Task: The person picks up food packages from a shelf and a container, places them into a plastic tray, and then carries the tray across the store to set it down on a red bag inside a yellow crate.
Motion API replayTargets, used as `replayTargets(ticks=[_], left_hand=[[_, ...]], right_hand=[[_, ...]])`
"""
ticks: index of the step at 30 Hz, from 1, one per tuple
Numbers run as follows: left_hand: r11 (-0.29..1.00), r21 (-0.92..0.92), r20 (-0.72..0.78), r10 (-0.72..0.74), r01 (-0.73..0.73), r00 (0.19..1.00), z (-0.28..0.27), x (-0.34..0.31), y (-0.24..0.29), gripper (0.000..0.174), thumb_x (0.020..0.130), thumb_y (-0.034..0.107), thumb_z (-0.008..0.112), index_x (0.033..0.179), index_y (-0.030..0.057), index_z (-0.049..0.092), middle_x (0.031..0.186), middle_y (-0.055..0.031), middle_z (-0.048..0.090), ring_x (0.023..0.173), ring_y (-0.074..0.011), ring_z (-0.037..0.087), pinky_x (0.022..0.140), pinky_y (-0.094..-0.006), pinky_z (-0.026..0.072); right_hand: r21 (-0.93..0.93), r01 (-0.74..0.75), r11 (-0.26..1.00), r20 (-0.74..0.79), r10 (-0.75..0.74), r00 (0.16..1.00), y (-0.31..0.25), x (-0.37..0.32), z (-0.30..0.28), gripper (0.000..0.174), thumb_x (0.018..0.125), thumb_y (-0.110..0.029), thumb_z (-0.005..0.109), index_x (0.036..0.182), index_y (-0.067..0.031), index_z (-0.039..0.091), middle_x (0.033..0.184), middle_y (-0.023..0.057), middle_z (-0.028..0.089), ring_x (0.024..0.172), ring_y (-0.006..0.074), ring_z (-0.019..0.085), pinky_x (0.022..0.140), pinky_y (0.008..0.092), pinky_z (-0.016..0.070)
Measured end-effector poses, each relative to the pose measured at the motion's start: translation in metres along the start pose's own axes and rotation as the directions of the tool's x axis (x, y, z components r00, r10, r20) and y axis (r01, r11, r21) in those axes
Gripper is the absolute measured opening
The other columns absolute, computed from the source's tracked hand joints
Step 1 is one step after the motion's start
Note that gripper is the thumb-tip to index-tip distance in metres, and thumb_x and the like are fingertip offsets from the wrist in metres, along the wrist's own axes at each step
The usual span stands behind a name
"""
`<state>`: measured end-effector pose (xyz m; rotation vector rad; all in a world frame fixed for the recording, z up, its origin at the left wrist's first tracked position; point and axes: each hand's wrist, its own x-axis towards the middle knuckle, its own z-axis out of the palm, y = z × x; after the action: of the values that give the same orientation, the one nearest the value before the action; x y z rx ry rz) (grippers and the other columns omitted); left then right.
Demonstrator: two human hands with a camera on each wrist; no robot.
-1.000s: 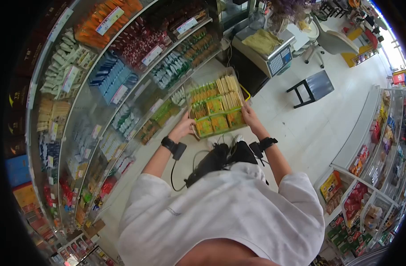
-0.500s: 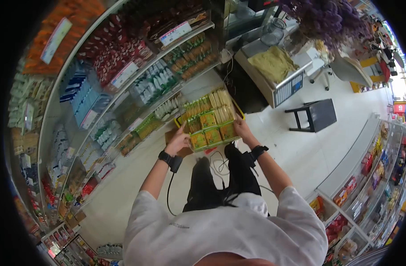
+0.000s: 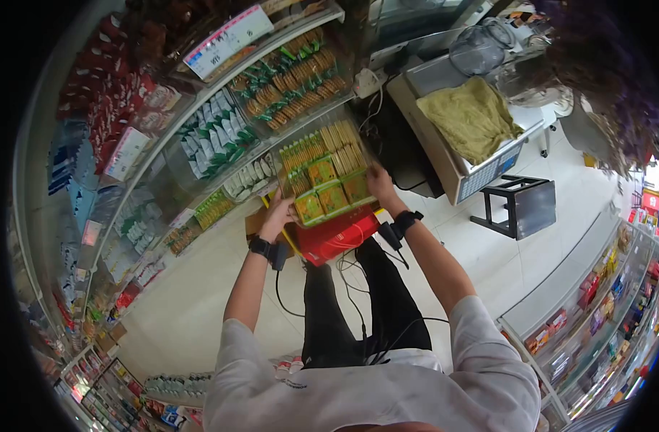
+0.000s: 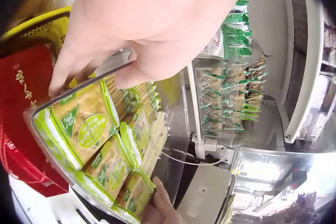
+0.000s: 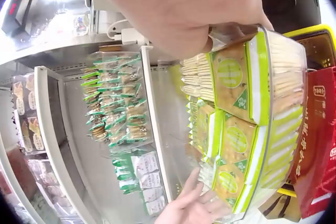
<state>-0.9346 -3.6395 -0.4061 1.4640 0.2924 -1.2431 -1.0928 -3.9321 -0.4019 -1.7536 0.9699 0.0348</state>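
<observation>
A clear plastic bin is packed with wrapped crackers in green-edged packets, standing in rows. My left hand grips its left side, thumb over the rim in the left wrist view. On the opposite side my right hand holds the bin, its fingers wrapped over the edge in the right wrist view. The bin hangs in front of the shelves, close to a lower tier where other small packets lie. Its underside is hidden.
Below the bin, a red package sits with a yellow basket. Stocked shelves rise at the left and ahead. To the right stand a scale with a yellowish cloth and a dark stool. Cables trail by the legs.
The view has moved toward the shelves and scale, which look larger. Both hands still hold the bin, now nearer the lower shelf; the red package has come into view beneath it.
</observation>
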Motion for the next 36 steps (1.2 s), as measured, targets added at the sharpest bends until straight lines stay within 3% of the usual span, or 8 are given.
replayTargets(ticks=[3,6,9,13,15,23,30,36], left_hand=[[0.987,0.101,-0.114,0.139,-0.127,0.984,0.010,0.018,0.011,0.067,0.102,0.023,0.057,0.160,0.0217,0.025,0.136,-0.0108,0.059,0.095,-0.0260,0.070,0.071,-0.0416,0.0613],[0.907,0.383,-0.357,0.318,-0.173,0.878,0.015,0.052,0.017,0.055,0.103,0.023,0.055,0.154,0.0133,0.038,0.128,-0.0139,0.063,0.101,-0.0271,0.069,0.072,-0.0377,0.0596],[0.840,0.489,-0.407,0.460,-0.237,0.789,0.011,0.081,0.017,0.048,0.103,0.025,0.057,0.146,0.0066,0.049,0.117,-0.0197,0.067,0.095,-0.0259,0.067,0.070,-0.0362,0.0541],[0.756,0.615,-0.402,0.544,-0.223,0.736,0.005,0.111,0.018,0.049,0.101,0.019,0.060,0.147,0.0052,0.050,0.093,-0.0116,0.067,0.061,-0.0161,0.056,0.058,-0.0359,0.0484],[0.728,0.623,-0.446,0.631,-0.286,0.635,0.009,0.122,0.005,0.044,0.098,0.009,0.058,0.141,0.0010,0.054,0.087,-0.0116,0.065,0.072,-0.0208,0.059,0.065,-0.0371,0.0460],[0.872,0.420,-0.460,0.444,-0.252,0.769,0.031,0.123,0.007,0.040,0.090,-0.005,0.050,0.129,-0.0047,0.056,0.116,-0.0202,0.069,0.109,-0.0307,0.064,0.091,-0.0341,0.0477],[0.719,0.631,-0.417,0.632,-0.292,0.654,0.035,0.118,-0.002,0.047,0.089,-0.003,0.055,0.136,-0.0049,0.053,0.112,-0.0291,0.066,0.105,-0.0432,0.064,0.087,-0.0452,0.0513],[0.413,0.907,-0.294,0.759,-0.081,0.581,0.026,0.098,0.001,0.040,0.089,0.006,0.062,0.127,-0.0056,0.060,0.100,-0.0312,0.063,0.094,-0.0404,0.067,0.076,-0.0474,0.0533]], right_hand=[[0.005,0.083,0.997,-0.067,-0.082,0.994,0.031,0.049,0.023,0.041,0.100,-0.025,0.052,0.136,-0.0049,0.057,0.107,0.0357,0.063,0.113,0.0506,0.058,0.090,0.0486,0.0508],[-0.020,0.129,0.991,-0.066,-0.130,0.989,0.025,0.083,0.034,0.038,0.103,-0.024,0.054,0.136,-0.0051,0.058,0.118,0.0255,0.068,0.120,0.0381,0.063,0.095,0.0396,0.0500],[0.024,0.202,0.979,-0.065,-0.200,0.978,0.034,0.125,0.051,0.042,0.101,-0.030,0.054,0.132,-0.0029,0.060,0.113,0.0346,0.063,0.118,0.0485,0.055,0.093,0.0488,0.0499],[0.045,0.295,0.954,-0.061,-0.292,0.954,0.023,0.158,0.056,0.041,0.102,-0.030,0.054,0.130,-0.0013,0.061,0.115,0.0324,0.064,0.119,0.0473,0.056,0.095,0.0483,0.0495],[-0.061,0.243,0.968,-0.054,-0.246,0.968,0.018,0.166,0.067,0.040,0.103,-0.029,0.054,0.130,-0.0014,0.061,0.116,0.0294,0.066,0.119,0.0471,0.057,0.095,0.0475,0.0487],[-0.122,0.260,0.958,-0.020,-0.264,0.964,0.044,0.200,0.076,0.040,0.103,-0.025,0.053,0.134,0.0001,0.058,0.125,0.0281,0.064,0.121,0.0474,0.056,0.099,0.0481,0.0465],[-0.128,0.253,0.959,-0.030,-0.259,0.966,0.072,0.197,0.089,0.042,0.103,-0.018,0.050,0.139,0.0016,0.053,0.126,0.0306,0.062,0.123,0.0463,0.056,0.100,0.0466,0.0462],[-0.088,0.248,0.965,0.016,-0.248,0.969,0.098,0.201,0.094,0.043,0.102,-0.017,0.050,0.141,0.0019,0.051,0.132,0.0299,0.060,0.127,0.0427,0.055,0.103,0.0424,0.0449]])
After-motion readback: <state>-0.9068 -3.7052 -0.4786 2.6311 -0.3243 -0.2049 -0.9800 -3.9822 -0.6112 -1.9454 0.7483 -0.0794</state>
